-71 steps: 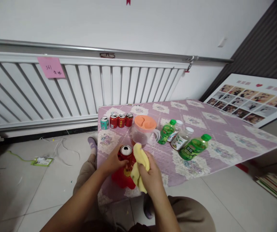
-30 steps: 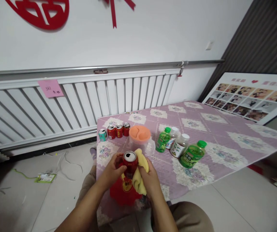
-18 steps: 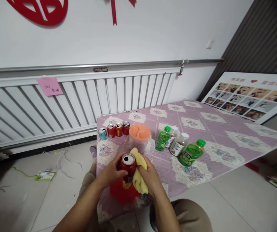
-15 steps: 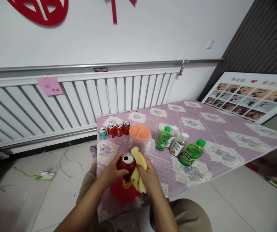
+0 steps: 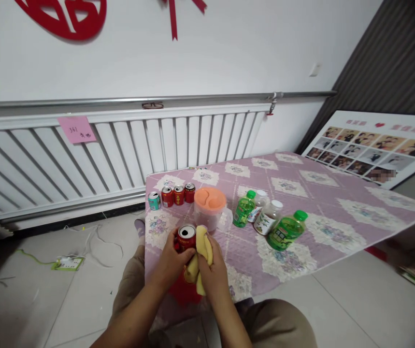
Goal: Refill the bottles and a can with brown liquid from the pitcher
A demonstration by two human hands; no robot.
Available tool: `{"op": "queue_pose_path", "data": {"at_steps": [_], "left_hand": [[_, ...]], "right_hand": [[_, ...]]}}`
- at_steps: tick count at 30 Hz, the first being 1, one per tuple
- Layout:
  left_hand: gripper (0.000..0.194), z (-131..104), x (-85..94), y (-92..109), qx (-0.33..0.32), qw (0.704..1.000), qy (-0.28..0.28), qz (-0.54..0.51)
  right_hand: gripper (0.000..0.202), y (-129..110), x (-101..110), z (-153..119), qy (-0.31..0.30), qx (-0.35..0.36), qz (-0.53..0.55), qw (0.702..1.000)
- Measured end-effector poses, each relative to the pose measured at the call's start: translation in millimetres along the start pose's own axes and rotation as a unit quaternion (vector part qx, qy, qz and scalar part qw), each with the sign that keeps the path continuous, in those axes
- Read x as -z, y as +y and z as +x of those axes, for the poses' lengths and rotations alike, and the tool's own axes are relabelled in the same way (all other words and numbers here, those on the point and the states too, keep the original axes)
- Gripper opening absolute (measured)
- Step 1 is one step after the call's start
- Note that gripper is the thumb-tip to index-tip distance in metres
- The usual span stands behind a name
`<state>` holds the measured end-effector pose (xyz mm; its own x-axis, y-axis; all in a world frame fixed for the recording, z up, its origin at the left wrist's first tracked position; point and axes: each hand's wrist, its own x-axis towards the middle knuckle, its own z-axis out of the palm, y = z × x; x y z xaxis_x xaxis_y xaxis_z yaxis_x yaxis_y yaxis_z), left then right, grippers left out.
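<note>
My left hand (image 5: 174,258) is wrapped round a red can (image 5: 186,236), which stands upright with its opened top facing up. Bunched in my right hand (image 5: 212,270) is a yellow cloth (image 5: 203,246), close against the can's right side. Below both hands lies a red object (image 5: 185,292), partly hidden by them. Just beyond the hands stands a clear pitcher with an orange lid (image 5: 210,199). To its left are a teal can (image 5: 154,201) and several red cans (image 5: 178,195) in a row.
Green bottles (image 5: 287,231) and white-capped bottles (image 5: 268,217) stand on the right of the flowered tablecloth (image 5: 287,186). Behind the table runs a white radiator (image 5: 193,140). A photo board (image 5: 370,145) leans at the far right. A power strip (image 5: 67,263) lies on the floor at left.
The held can has moved slightly left and up. My right hand has shifted a little left and lower, and the yellow cloth is now folded more narrowly beside the can.
</note>
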<state>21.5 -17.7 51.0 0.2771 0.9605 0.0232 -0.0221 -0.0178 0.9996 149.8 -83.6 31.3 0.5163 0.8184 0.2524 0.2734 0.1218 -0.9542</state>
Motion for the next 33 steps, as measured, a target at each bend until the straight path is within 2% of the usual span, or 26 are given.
{"op": "queue_pose_path", "data": {"at_steps": [5,9,11,14,18,21,24,29,33], "left_hand": [[0.078,-2,13.3,0,0.005,0.998,-0.065,0.016],[0.083,8,29.5,4,0.011,0.991,-0.119,0.053],[0.078,11,33.3,6,-0.002,0.988,-0.142,0.065],[0.069,11,31.4,9,-0.01,0.985,-0.168,0.027],[0.071,4,22.6,7,0.004,0.982,-0.183,-0.044],[0.08,1,17.7,6,0.018,0.987,-0.156,-0.03],[0.08,1,14.4,6,0.024,0.99,-0.134,-0.03],[0.068,1,10.3,14,0.015,0.997,-0.075,-0.028],[0.057,2,10.0,23,0.011,0.998,-0.052,-0.026]], "right_hand": [[0.057,-13,20,17,-0.008,-0.064,0.044,0.997],[0.055,-21,33,25,-0.06,-0.115,0.112,0.985],[0.053,-22,35,26,-0.083,-0.121,0.133,0.98],[0.054,-23,36,26,-0.101,-0.122,0.142,0.977],[0.054,-21,34,25,-0.102,-0.099,0.106,0.984],[0.055,-16,30,22,-0.08,-0.04,0.058,0.994],[0.055,-9,24,16,-0.044,0.075,-0.011,0.996],[0.065,3,17,7,-0.011,0.274,-0.117,0.954],[0.077,4,19,0,-0.033,0.32,-0.167,0.932]]}}
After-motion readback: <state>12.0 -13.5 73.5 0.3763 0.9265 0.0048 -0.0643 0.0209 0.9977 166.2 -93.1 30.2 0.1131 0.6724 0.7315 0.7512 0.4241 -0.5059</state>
